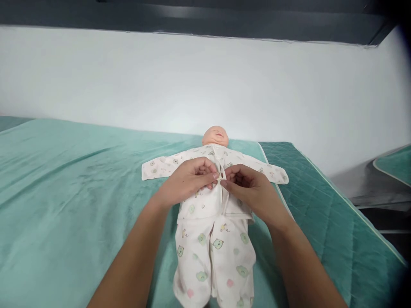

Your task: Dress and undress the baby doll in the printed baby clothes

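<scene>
A baby doll (215, 136) lies on its back with its head toward the wall. It wears a white printed jacket (202, 206) with long sleeves spread to both sides, and white printed trousers (231, 261). Over the middle of the chest, my left hand (197, 177) pinches one front edge of the jacket. Facing it, my right hand (245, 182) pinches the other front edge, fingertips almost meeting the left ones. Between them a small gap shows in the cloth; any fastener there is too small to make out. Below my hands the front edges lie side by side.
A smooth green sheet (80, 184) covers the bed under the doll. On the right lies a quilted darker green mattress (330, 226) with a pale piped edge. Behind stands a white wall (160, 81), with a dark beam (192, 19) across the top.
</scene>
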Demonstrator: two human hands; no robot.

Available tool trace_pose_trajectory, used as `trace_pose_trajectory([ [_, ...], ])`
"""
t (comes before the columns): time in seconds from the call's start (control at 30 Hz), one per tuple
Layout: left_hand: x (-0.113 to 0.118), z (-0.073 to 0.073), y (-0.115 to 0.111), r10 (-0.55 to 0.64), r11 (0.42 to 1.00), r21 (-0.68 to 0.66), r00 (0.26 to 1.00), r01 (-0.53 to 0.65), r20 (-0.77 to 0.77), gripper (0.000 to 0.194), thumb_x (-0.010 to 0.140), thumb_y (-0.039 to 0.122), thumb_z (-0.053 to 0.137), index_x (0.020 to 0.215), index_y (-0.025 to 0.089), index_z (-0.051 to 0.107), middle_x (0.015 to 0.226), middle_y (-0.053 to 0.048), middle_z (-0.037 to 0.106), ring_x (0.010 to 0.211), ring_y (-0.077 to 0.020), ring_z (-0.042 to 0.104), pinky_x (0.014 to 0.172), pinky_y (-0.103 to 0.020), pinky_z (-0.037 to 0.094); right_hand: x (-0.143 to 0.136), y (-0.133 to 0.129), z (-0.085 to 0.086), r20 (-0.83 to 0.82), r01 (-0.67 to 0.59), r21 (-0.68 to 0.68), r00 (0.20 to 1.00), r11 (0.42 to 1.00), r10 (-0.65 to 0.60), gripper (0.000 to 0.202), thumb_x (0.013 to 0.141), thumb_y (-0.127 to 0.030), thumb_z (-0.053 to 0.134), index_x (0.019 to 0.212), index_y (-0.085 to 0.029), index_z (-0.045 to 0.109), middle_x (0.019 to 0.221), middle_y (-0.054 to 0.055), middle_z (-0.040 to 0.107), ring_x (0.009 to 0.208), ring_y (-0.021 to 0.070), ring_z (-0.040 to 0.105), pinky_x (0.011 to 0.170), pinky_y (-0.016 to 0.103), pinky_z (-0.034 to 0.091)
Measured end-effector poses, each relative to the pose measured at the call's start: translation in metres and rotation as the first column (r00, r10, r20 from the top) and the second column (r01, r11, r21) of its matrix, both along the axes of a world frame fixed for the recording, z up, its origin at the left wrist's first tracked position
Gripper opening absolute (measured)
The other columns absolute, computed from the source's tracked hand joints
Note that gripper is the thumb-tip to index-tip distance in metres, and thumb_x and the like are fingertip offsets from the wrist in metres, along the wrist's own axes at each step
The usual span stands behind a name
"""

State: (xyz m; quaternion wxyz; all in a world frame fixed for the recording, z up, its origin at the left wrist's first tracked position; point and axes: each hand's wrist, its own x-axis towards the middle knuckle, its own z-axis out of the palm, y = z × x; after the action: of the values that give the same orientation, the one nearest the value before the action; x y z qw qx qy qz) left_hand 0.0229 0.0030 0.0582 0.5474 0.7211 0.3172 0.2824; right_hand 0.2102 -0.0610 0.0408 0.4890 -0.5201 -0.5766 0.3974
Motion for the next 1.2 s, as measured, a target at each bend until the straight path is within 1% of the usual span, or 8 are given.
trace_pose_trajectory([
  [0.27, 0.003, -0.004, 0.0, 0.02, 0.999, 0.03, 1.0, -0.02, 0.006, 0.01, 0.088, 0.031, 0.059, 0.088, 0.021, 0.057, 0.071, 0.003, 0.057, 0.064, -0.01, 0.052, 0.054, -0.022, 0.039, -0.006, -0.001, 0.001, 0.01, 0.008, -0.001, 1.0, 1.0, -0.008, 0.021, 0.08, -0.034, 0.072, 0.095, -0.021, 0.065, 0.079, -0.002, 0.059, 0.071, 0.0108, 0.053, 0.064, 0.024, 0.043],
  [0.43, 0.003, -0.007, 0.002, 0.009, 1.0, 0.017, 0.999, -0.01, 0.034, 0.011, 0.088, 0.032, 0.059, 0.089, 0.022, 0.054, 0.073, 0.003, 0.055, 0.064, -0.0094, 0.05, 0.052, -0.021, 0.037, -0.007, -0.003, 0.001, 0.096, 0.016, 0.022, 0.995, 1.0, -0.018, 0.018, 0.082, -0.032, 0.07, 0.095, -0.022, 0.065, 0.079, -0.002, 0.061, 0.07, 0.0113, 0.053, 0.063, 0.025, 0.043],
  [0.57, 0.002, -0.008, 0.002, -0.036, 0.999, 0.025, 0.999, 0.035, 0.02, 0.018, 0.089, 0.039, 0.059, 0.093, 0.022, 0.054, 0.073, 0.003, 0.053, 0.064, -0.0096, 0.048, 0.053, -0.021, 0.035, -0.013, -0.005, 0.002, 0.166, 0.037, 0.042, 0.985, 0.998, -0.043, 0.015, 0.082, -0.031, 0.068, 0.093, -0.022, 0.065, 0.078, -0.001, 0.063, 0.068, 0.0119, 0.055, 0.061, 0.025, 0.044],
  [0.67, 0.003, -0.007, 0.001, -0.017, 0.999, 0.04, 1.0, 0.017, -0.009, 0.022, 0.088, 0.043, 0.06, 0.094, 0.023, 0.054, 0.074, 0.003, 0.054, 0.066, -0.0105, 0.049, 0.054, -0.022, 0.036, -0.019, -0.006, 0.003, 0.234, 0.056, 0.061, 0.97, 0.997, -0.069, 0.012, 0.082, -0.029, 0.066, 0.092, -0.023, 0.065, 0.075, -0.002, 0.063, 0.066, 0.0117, 0.055, 0.06, 0.025, 0.044],
  [0.77, 0.003, -0.008, 0.0, 0.0, 0.998, 0.062, 1.0, 0.001, -0.018, 0.019, 0.088, 0.04, 0.06, 0.093, 0.023, 0.054, 0.075, 0.003, 0.053, 0.068, -0.0109, 0.049, 0.056, -0.022, 0.036, -0.02, -0.007, 0.002, 0.275, 0.064, 0.094, 0.957, 0.993, -0.088, 0.011, 0.082, -0.025, 0.066, 0.092, -0.023, 0.063, 0.073, -0.004, 0.063, 0.064, 0.0108, 0.055, 0.059, 0.024, 0.043],
  [0.93, 0.004, -0.008, 0.0, -0.003, 0.998, 0.07, 0.999, 0.001, 0.034, 0.013, 0.089, 0.034, 0.058, 0.095, 0.023, 0.052, 0.078, 0.003, 0.052, 0.067, -0.0104, 0.048, 0.058, -0.023, 0.037, -0.013, -0.005, 0.001, 0.163, 0.047, 0.024, 0.985, 0.999, -0.05, 0.015, 0.085, -0.032, 0.063, 0.097, -0.023, 0.064, 0.075, -0.002, 0.064, 0.067, 0.0121, 0.057, 0.06, 0.025, 0.043],
  [1.03, 0.004, -0.008, 0.0, -0.016, 0.998, 0.067, 0.999, 0.013, 0.042, 0.012, 0.088, 0.031, 0.058, 0.096, 0.024, 0.053, 0.078, 0.003, 0.052, 0.068, -0.0106, 0.048, 0.06, -0.023, 0.038, -0.009, -0.002, -0.001, 0.081, 0.062, -0.033, 0.995, 0.998, -0.059, 0.017, 0.089, -0.037, 0.058, 0.094, -0.022, 0.065, 0.075, 0.0, 0.065, 0.069, 0.0136, 0.059, 0.063, 0.026, 0.045],
  [1.2, 0.003, -0.008, 0.002, -0.032, 0.998, 0.052, 0.999, 0.03, 0.034, 0.015, 0.086, 0.032, 0.061, 0.096, 0.023, 0.055, 0.082, 0.001, 0.055, 0.072, -0.0112, 0.052, 0.063, -0.024, 0.041, -0.009, 0.002, -0.008, 0.046, 0.096, -0.028, 0.994, 0.995, -0.095, 0.015, 0.087, -0.036, 0.06, 0.09, -0.022, 0.065, 0.072, 0.0, 0.065, 0.067, 0.0138, 0.058, 0.062, 0.026, 0.044],
])
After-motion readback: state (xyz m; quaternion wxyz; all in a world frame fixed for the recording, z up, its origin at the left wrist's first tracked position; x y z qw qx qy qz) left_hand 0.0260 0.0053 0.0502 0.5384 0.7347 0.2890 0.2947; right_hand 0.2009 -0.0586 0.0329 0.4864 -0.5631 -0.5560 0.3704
